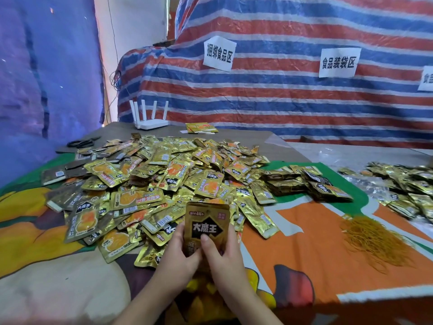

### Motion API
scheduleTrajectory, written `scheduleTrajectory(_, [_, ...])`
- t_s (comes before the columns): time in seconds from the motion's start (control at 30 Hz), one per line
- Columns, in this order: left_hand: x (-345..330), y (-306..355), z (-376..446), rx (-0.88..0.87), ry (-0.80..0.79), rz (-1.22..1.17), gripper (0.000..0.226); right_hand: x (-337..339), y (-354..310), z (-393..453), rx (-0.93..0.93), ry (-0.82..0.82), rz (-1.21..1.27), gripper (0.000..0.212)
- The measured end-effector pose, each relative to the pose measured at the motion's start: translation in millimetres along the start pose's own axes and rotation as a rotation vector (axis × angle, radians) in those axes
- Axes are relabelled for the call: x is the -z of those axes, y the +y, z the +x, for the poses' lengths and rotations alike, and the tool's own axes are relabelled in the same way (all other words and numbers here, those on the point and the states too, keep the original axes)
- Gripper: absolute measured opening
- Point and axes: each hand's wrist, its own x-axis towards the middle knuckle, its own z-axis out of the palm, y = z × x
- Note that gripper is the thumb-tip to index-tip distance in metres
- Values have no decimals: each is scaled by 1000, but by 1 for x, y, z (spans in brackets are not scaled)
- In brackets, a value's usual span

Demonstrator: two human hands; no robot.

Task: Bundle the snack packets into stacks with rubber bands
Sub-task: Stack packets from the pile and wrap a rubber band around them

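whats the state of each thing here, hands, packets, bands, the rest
left hand: grips the held packets from the left
right hand: grips them from the right, thumb on the front
held packets: upright, no band visible
loose packets: heaped, unsorted
stacked packets: lying in rows right of the heap
rubber bands: loose pile
scissors: lying flat
router: antennas up
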Motion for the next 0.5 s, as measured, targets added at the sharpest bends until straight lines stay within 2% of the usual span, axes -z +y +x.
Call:
scheduleTrajectory(0.17, [0, 6, 0, 27, 2, -21, 36, -3, -2, -2, 74, 98, -235, 25])
scheduleTrajectory(0.23, [0, 9, -1, 28, -2, -38, 32, -3, -3, -3, 78, 101, -267, 33])
scheduleTrajectory(0.33, [-2, 10, -2, 28, 19, -40, 33, 8, -8, -2, 89, 144, -304, 57])
scheduleTrajectory(0.37, [-2, 11, -2, 29, 28, -41, 33, 18, -11, 2, 92, 192, -327, 53])
scheduleTrajectory(0.43, [-3, 12, -3, 32, 35, -57, 32, 47, -21, 15, 93, 294, -431, 25])
scheduleTrajectory(0.5, [-4, 13, -3, 32, 44, -63, 31, 92, -30, 33, 60, 346, -710, 11])
